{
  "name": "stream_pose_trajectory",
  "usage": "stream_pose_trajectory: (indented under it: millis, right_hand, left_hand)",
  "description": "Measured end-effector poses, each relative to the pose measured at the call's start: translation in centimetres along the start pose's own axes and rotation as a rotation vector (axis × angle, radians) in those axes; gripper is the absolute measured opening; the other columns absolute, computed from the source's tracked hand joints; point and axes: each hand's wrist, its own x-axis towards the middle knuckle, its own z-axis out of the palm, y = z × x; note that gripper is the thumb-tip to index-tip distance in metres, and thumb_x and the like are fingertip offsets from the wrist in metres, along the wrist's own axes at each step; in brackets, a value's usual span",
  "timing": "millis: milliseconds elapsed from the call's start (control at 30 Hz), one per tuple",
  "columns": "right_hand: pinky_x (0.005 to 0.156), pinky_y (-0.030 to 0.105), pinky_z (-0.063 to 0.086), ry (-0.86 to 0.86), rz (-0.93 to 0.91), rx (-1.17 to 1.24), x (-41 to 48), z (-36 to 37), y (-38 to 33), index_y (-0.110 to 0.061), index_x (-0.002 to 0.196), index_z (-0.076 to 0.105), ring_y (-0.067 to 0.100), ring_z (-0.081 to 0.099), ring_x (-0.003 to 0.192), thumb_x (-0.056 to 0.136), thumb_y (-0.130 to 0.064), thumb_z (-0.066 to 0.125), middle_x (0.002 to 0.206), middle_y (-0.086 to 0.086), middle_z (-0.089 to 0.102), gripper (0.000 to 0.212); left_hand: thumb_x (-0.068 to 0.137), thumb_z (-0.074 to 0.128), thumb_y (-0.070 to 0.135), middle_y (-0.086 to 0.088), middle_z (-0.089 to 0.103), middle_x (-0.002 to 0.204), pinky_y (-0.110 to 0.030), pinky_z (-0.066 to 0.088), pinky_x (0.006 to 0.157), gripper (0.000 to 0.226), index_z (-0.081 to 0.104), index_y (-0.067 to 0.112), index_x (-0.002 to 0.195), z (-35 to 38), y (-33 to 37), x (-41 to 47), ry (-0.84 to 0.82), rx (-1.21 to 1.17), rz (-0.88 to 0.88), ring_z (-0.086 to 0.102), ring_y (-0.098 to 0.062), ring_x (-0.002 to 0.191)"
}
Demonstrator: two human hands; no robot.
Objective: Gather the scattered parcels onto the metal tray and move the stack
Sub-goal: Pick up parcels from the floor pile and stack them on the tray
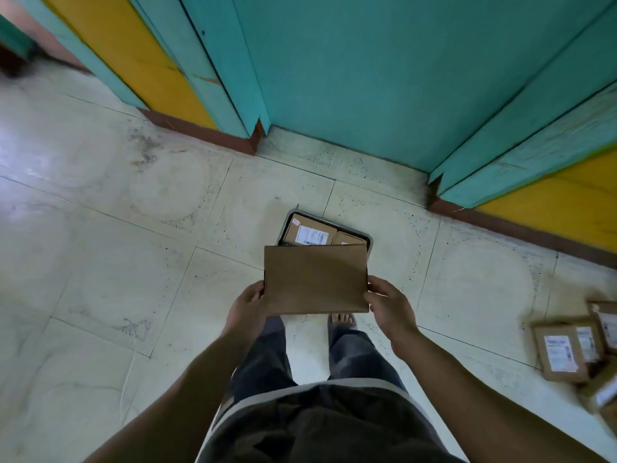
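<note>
Both hands, left hand [248, 304] and right hand [387, 304], grip a brown parcel [315, 279] by its sides above the metal tray [366, 236]. Tray holds two parcels [310, 232]; several more [567, 345] wait on floor, right.

One camera on your head, looking down.
You look from high up, forward and down at the floor [100, 228]. Your left hand [248, 305] and right hand [389, 307] are close to the lens, holding a parcel [315, 279] in the middle of the picture. The blue door [384, 78] fills the top. The wide lens bends straight lines near the edges.
</note>
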Motion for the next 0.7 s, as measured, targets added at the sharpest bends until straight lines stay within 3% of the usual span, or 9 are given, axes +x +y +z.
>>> stream_pose_trajectory:
  millis: [67, 100, 200, 300, 367, 433, 500, 567, 700]
  right_hand:
    - [0.078, 0.033, 0.046, -0.001, 0.017, 0.007, 0.3, 1.0, -1.4, -0.031, 0.129, 0.059, 0.012, 0.055, 0.092, 0.097, -0.020, 0.046, 0.121, -0.007, 0.061, 0.037]
    - [0.074, 0.031, 0.046, 0.024, 0.046, 0.029, 1.6, 2.4, -2.3, -0.031, 0.128, 0.060, 0.009, 0.054, 0.087, 0.097, -0.019, 0.046, 0.117, -0.008, 0.061, 0.036]
    - [0.074, 0.032, 0.043, 0.060, 0.090, 0.045, 2.2, 4.3, -3.5, -0.034, 0.123, 0.060, 0.003, 0.052, 0.082, 0.097, -0.016, 0.045, 0.107, -0.010, 0.061, 0.036]
    - [0.081, 0.036, 0.046, 0.107, 0.184, 0.057, 5.0, 9.5, -4.0, -0.038, 0.119, 0.060, 0.011, 0.054, 0.092, 0.098, -0.015, 0.043, 0.111, -0.009, 0.062, 0.035]
    - [0.089, 0.044, 0.050, 0.129, 0.239, 0.116, 6.8, 12.4, -4.3, -0.041, 0.101, 0.062, 0.014, 0.055, 0.088, 0.097, -0.015, 0.044, 0.101, -0.009, 0.063, 0.032]
    - [0.090, 0.041, 0.051, 0.157, 0.288, 0.148, 9.2, 14.5, -3.6, -0.038, 0.115, 0.062, 0.013, 0.053, 0.091, 0.098, -0.017, 0.046, 0.103, -0.012, 0.059, 0.032]
    - [0.090, 0.035, 0.048, 0.178, 0.325, 0.162, 11.5, 16.0, -2.8, -0.033, 0.130, 0.058, 0.012, 0.052, 0.098, 0.098, -0.017, 0.047, 0.118, -0.011, 0.059, 0.038]
    - [0.089, 0.036, 0.047, 0.187, 0.344, 0.189, 14.7, 17.4, -1.4, -0.034, 0.128, 0.059, 0.013, 0.053, 0.095, 0.097, -0.013, 0.048, 0.123, -0.008, 0.061, 0.040]
    - [0.081, 0.038, 0.052, 0.198, 0.381, 0.245, 20.8, 19.1, 1.4, -0.033, 0.117, 0.064, 0.016, 0.059, 0.085, 0.093, -0.009, 0.049, 0.104, -0.006, 0.062, 0.037]
  left_hand:
    - [0.098, 0.043, 0.019, 0.000, 0.069, 0.098, -0.040, 0.056, 0.087, 0.024, 0.063, 0.026, 0.108, -1.1, 0.5, 1.9, -0.011, 0.039, -0.014, 0.065, -0.022, 0.097]
    - [0.099, 0.042, 0.019, -0.001, 0.068, 0.100, -0.040, 0.056, 0.086, 0.024, 0.063, 0.029, 0.108, -2.1, 0.8, 4.4, -0.041, 0.053, -0.034, 0.064, -0.022, 0.095]
    - [0.096, 0.045, 0.012, -0.003, 0.066, 0.109, -0.023, 0.055, 0.065, 0.033, 0.062, 0.030, 0.117, -3.8, 0.9, 7.3, -0.097, 0.084, -0.067, 0.063, -0.017, 0.091]
    - [0.098, 0.043, 0.009, 0.009, 0.070, 0.104, -0.019, 0.053, 0.064, 0.034, 0.062, 0.031, 0.116, -6.2, 1.3, 12.9, -0.173, 0.119, -0.069, 0.065, -0.012, 0.096]
    - [0.101, 0.040, 0.009, 0.017, 0.067, 0.101, -0.023, 0.051, 0.072, 0.034, 0.061, 0.033, 0.115, -7.1, 1.4, 16.3, -0.186, 0.170, -0.057, 0.062, -0.006, 0.095]
    - [0.100, 0.041, 0.010, 0.015, 0.065, 0.113, -0.035, 0.050, 0.091, 0.037, 0.059, 0.029, 0.126, -7.2, 0.8, 19.3, -0.184, 0.235, -0.063, 0.059, -0.012, 0.104]
    - [0.095, 0.045, 0.009, 0.010, 0.064, 0.119, -0.038, 0.045, 0.098, 0.042, 0.059, 0.027, 0.130, -7.0, -0.5, 22.4, -0.183, 0.246, -0.110, 0.057, -0.015, 0.112]
    - [0.093, 0.047, 0.010, 0.009, 0.066, 0.117, -0.037, 0.046, 0.094, 0.042, 0.060, 0.028, 0.129, -6.2, -1.9, 26.2, -0.176, 0.230, -0.134, 0.058, -0.015, 0.111]
    - [0.095, 0.045, 0.009, 0.015, 0.065, 0.101, -0.024, 0.044, 0.069, 0.036, 0.061, 0.028, 0.121, -2.8, -4.4, 32.5, -0.167, 0.213, -0.140, 0.058, -0.004, 0.091]
